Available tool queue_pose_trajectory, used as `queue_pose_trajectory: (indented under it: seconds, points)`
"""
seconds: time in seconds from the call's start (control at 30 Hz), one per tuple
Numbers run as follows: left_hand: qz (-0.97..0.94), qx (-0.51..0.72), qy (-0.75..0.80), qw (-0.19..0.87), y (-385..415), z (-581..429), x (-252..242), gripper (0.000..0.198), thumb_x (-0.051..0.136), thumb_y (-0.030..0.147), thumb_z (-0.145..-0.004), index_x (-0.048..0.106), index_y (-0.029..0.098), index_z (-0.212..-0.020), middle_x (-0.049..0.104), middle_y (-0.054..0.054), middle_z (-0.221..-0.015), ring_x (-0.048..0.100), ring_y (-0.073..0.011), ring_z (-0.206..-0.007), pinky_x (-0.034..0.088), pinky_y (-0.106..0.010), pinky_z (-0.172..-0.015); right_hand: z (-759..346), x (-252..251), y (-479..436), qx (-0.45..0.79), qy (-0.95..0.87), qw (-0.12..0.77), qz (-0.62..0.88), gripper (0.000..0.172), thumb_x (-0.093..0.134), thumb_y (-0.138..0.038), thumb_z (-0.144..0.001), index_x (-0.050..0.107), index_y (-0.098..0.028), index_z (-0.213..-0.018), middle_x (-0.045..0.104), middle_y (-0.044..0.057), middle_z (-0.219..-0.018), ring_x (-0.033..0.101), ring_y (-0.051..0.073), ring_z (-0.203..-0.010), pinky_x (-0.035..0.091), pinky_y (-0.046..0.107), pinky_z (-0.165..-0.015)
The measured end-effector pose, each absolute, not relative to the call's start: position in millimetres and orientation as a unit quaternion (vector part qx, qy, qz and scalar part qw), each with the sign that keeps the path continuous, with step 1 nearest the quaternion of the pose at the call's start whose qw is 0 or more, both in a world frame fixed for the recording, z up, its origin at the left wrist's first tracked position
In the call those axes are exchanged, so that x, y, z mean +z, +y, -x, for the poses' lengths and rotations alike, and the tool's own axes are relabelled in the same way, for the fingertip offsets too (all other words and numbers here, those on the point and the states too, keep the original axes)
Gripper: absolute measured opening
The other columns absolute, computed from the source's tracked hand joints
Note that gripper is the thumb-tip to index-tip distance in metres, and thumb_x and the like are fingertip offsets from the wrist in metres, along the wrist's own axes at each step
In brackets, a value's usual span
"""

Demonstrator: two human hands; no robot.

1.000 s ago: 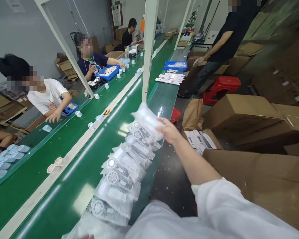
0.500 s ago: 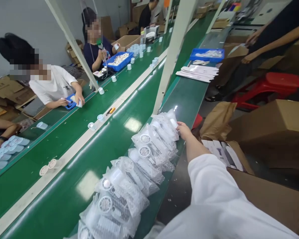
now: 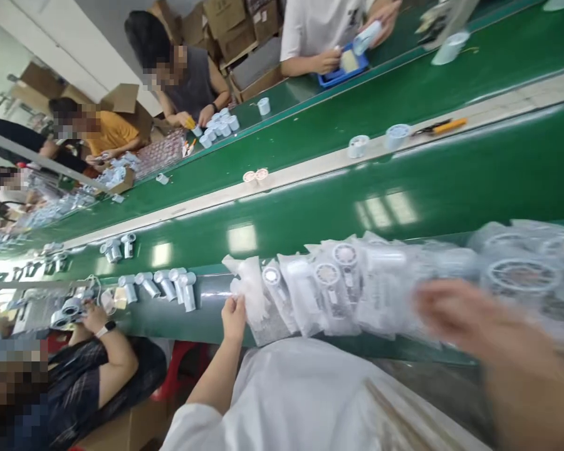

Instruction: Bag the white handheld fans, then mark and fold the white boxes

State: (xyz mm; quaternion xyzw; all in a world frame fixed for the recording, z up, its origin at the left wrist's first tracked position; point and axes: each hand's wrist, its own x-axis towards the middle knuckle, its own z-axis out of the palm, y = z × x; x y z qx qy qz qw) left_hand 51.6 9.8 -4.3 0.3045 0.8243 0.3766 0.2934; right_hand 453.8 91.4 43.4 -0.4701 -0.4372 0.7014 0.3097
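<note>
A row of clear plastic bags [image 3: 338, 282], each with a small white fan inside, lies overlapped along the near edge of the green conveyor belt [image 3: 310, 213]. My left hand [image 3: 234, 316] pinches the corner of the bag at the row's left end [image 3: 254, 285]. My right hand [image 3: 455, 322] hovers in front of the right part of the row. It is smeared by motion, so its fingers cannot be read. My white sleeves fill the bottom of the view.
Several unbagged white fans [image 3: 169, 285] lie on the belt left of the bags. A co-worker's hand with a watch [image 3: 96, 322] works at the lower left. Other people sit across the belt. Round parts [image 3: 255, 176], small cups [image 3: 358, 145] and an orange-handled tool [image 3: 439, 126] rest on the white divider.
My view has swung left along the belt. My right hand has left the far bag of the row and drawn back. My left hand now shows, pinching the end bag.
</note>
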Motion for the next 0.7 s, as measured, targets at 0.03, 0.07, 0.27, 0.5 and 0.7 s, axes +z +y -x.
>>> queue_pose_trajectory:
  seconds: [0.03,0.07,0.27,0.5,0.7]
  points:
    - [-0.311,0.392,0.808,0.312,7,-52,-5,0.036,0.056,0.051,-0.079,0.063,0.017,-0.084,0.066,-0.002,-0.077,0.058,-0.0157,-0.075,0.047,-0.027,-0.073,-408,47,81,0.705,-0.485,0.250,0.453,0.043,0.061,-0.054,-0.080,0.061,-0.032,-0.117,0.066,0.015,-0.101,0.065,0.021,-0.065,0.054,0.035,-0.050]
    - [-0.317,0.408,0.784,0.345,4,-53,-4,0.037,0.056,0.052,-0.080,0.064,0.016,-0.089,0.067,-0.003,-0.082,0.059,-0.0159,-0.077,0.047,-0.027,-0.074,-359,48,72,0.706,-0.539,0.193,0.417,0.053,0.061,-0.052,-0.080,0.053,-0.030,-0.127,0.061,0.014,-0.119,0.067,0.025,-0.083,0.058,0.039,-0.062]
    - [-0.331,0.387,0.758,0.408,-13,16,13,0.040,0.054,0.053,-0.085,0.063,0.015,-0.092,0.067,-0.010,-0.090,0.062,-0.0217,-0.089,0.048,-0.033,-0.082,-156,-10,53,0.516,-0.756,0.114,0.386,0.063,0.056,-0.011,-0.076,0.043,-0.011,-0.137,0.045,0.020,-0.133,0.046,0.029,-0.129,0.034,0.048,-0.111]
    - [-0.246,0.325,0.889,0.210,-28,147,4,0.027,0.072,0.031,-0.070,0.048,0.020,-0.074,0.052,-0.002,-0.068,0.057,-0.0276,-0.092,0.042,-0.035,-0.075,-148,-11,62,0.475,-0.716,-0.035,0.510,0.094,0.074,-0.029,-0.068,0.029,-0.009,-0.147,0.018,0.026,-0.151,0.033,0.042,-0.136,0.029,0.051,-0.112]
    - [-0.213,0.424,0.798,0.373,-36,108,9,0.028,0.061,0.043,-0.080,0.055,0.016,-0.083,0.058,0.000,-0.067,0.055,-0.0136,-0.056,0.043,-0.026,-0.055,-151,38,48,0.473,-0.652,0.201,0.557,0.054,0.061,-0.034,-0.082,0.050,-0.019,-0.132,0.048,0.016,-0.133,0.043,0.034,-0.128,0.033,0.053,-0.110]
